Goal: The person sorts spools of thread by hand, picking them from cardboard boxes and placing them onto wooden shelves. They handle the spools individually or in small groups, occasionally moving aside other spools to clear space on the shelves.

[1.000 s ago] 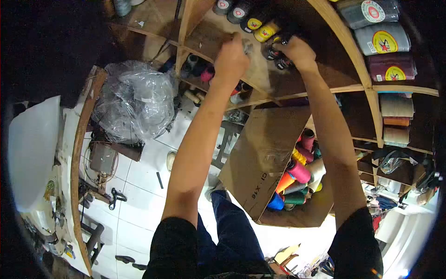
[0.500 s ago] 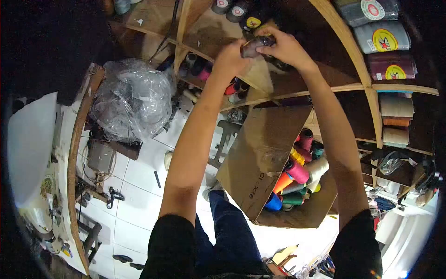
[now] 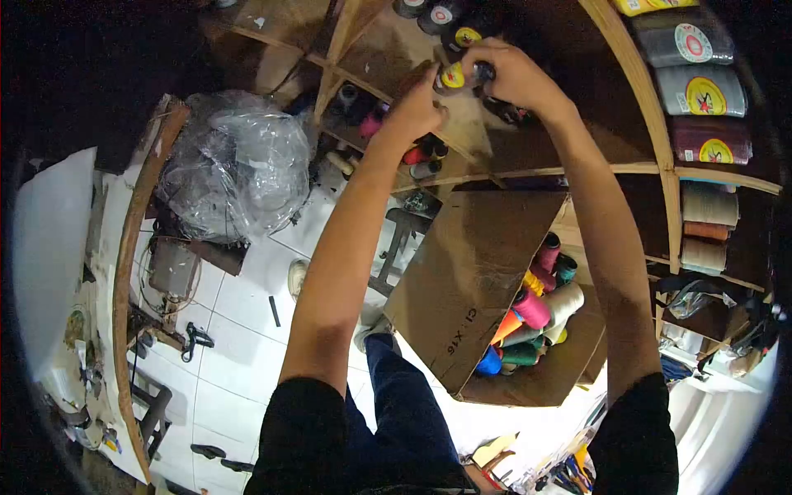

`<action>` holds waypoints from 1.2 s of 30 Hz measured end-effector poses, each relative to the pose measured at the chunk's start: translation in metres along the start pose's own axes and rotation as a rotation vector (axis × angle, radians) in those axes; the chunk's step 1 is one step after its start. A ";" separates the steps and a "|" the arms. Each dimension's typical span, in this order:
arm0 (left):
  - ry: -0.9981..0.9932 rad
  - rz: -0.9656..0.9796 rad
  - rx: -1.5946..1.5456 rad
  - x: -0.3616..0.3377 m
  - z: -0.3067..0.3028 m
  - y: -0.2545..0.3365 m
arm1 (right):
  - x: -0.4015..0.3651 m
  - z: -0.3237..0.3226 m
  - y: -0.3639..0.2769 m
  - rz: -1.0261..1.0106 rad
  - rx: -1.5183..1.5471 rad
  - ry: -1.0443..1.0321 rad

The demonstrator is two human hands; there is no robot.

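A dark thread spool (image 3: 452,77) with a yellow round label is held between my two hands, up against the wooden shelf. My left hand (image 3: 415,109) is at the spool's left end, fingers around that end and thumb lower down. My right hand (image 3: 521,76) closes round the other end, where a dark tip shows between its fingers. Just above stand more dark spools (image 3: 441,16) with round labels. Below the shelf an open cardboard box (image 3: 478,272) holds several coloured thread cones (image 3: 532,308).
Wrapped thread packs (image 3: 693,91) line the shelf on the right. Coloured spools (image 3: 371,124) lie in a lower compartment left of my left hand. A clear plastic bag (image 3: 239,169) bulges at the left. A dark stool (image 3: 400,247) stands on the tiled floor.
The spool has turned, so its yellow label now shows. My right hand has shifted slightly right and up. The shelf packs sit lower and farther right in the view.
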State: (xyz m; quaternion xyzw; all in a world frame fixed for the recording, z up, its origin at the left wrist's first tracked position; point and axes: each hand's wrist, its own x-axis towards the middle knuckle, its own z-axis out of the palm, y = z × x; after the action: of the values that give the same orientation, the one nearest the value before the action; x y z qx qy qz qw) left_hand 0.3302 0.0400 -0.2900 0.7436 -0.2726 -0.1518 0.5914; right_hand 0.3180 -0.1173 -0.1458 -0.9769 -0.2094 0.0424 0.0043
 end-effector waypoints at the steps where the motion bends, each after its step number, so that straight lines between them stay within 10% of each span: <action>1: 0.014 0.011 0.023 0.003 0.002 -0.005 | 0.000 -0.001 0.003 -0.048 0.025 0.005; 6: 0.161 0.023 0.091 0.016 0.013 -0.008 | -0.003 0.003 0.003 0.387 0.178 0.153; 14: 0.422 0.069 -0.181 0.000 0.026 -0.032 | 0.003 -0.002 0.005 0.451 -0.121 0.081; 21: 0.775 -0.095 -0.014 -0.178 0.014 -0.077 | -0.007 0.015 0.035 0.511 -0.008 0.109; 32: 0.764 -0.489 -0.176 -0.320 0.085 -0.135 | 0.001 0.017 0.038 0.449 -0.355 0.175; 36: 0.764 -0.468 -0.259 -0.332 0.097 -0.144 | -0.008 0.024 -0.058 0.071 -0.329 0.418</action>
State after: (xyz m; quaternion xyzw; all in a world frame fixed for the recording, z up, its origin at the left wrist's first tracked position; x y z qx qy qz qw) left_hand 0.0424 0.1787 -0.4848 0.7078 0.1612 -0.0292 0.6872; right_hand 0.2848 -0.0685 -0.1671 -0.9588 -0.1735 -0.1948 -0.1127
